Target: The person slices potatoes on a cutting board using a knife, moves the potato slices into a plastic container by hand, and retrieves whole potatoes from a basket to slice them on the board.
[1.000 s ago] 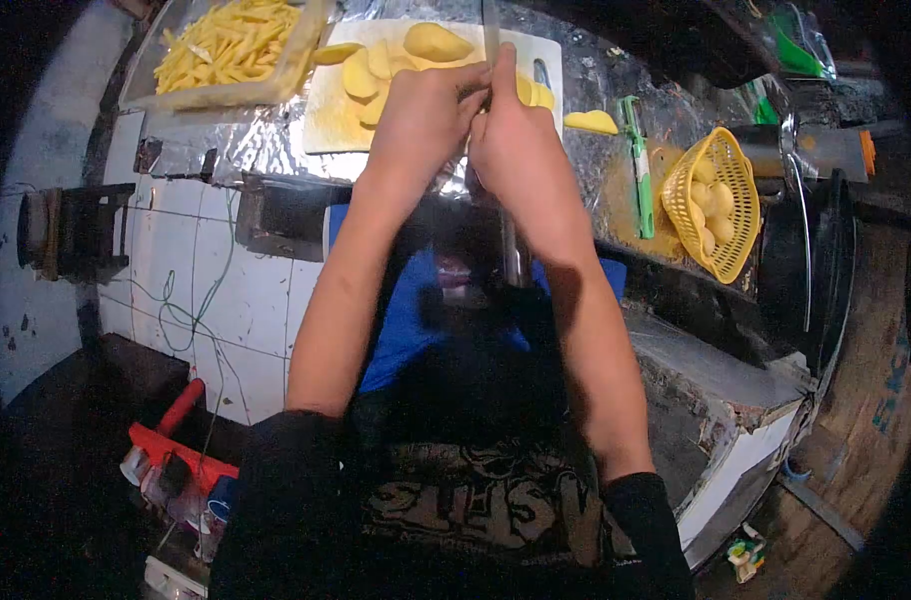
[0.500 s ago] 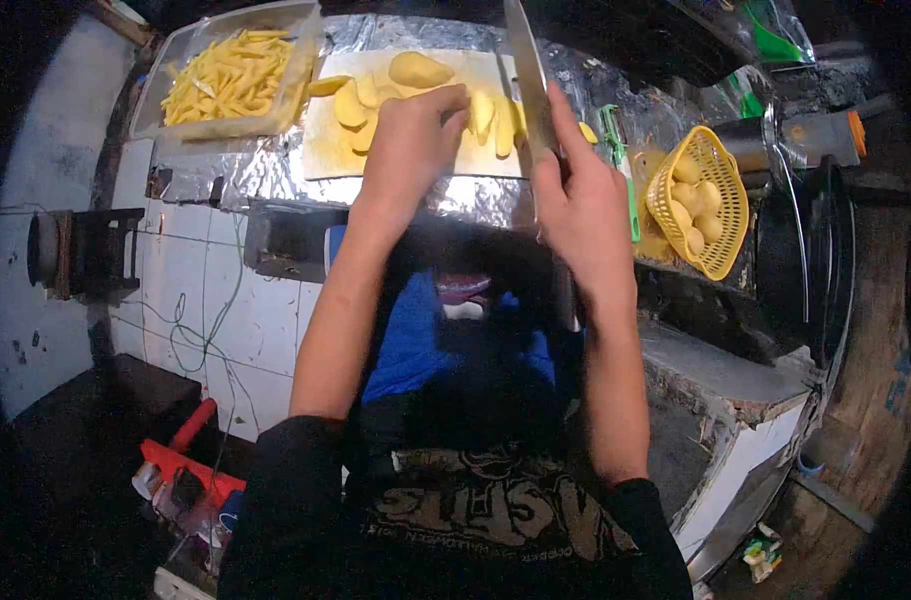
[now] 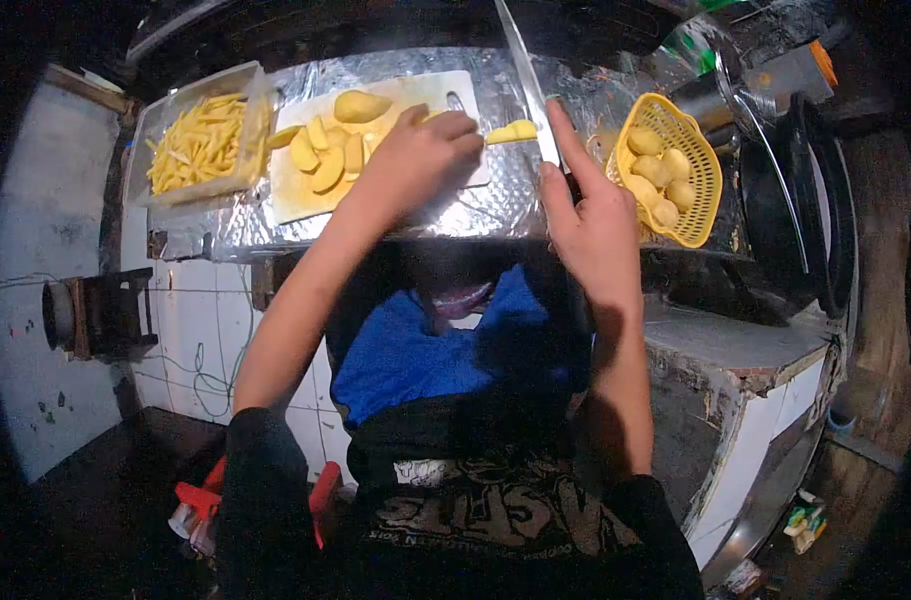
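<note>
My right hand point(image 3: 594, 215) grips a large kitchen knife point(image 3: 526, 75), its blade pointing up and away beyond the counter's foil. Over the right part of the white cutting board point(image 3: 296, 207), my left hand point(image 3: 431, 155) is curled with its fingers closed. A yellow potato slice point(image 3: 513, 132) lies between those fingers and the blade; what the fingers hold is hidden. Left of that hand are several thick potato slices point(image 3: 328, 170) on the board. A larger potato piece point(image 3: 362, 106) rests near the board's far edge.
A clear plastic tub point(image 3: 248, 180) of cut potato sticks point(image 3: 198, 145) stands left of the board. On the right, a yellow basket point(image 3: 711, 180) holds several peeled potatoes point(image 3: 651, 170). Foil point(image 3: 376, 66) covers the counter. A black round pan-like object point(image 3: 806, 200) stands farther right.
The view has shifted, moving the board left and lower. My left hand has moved right across the board toward the knife. The knife is still in my right hand.
</note>
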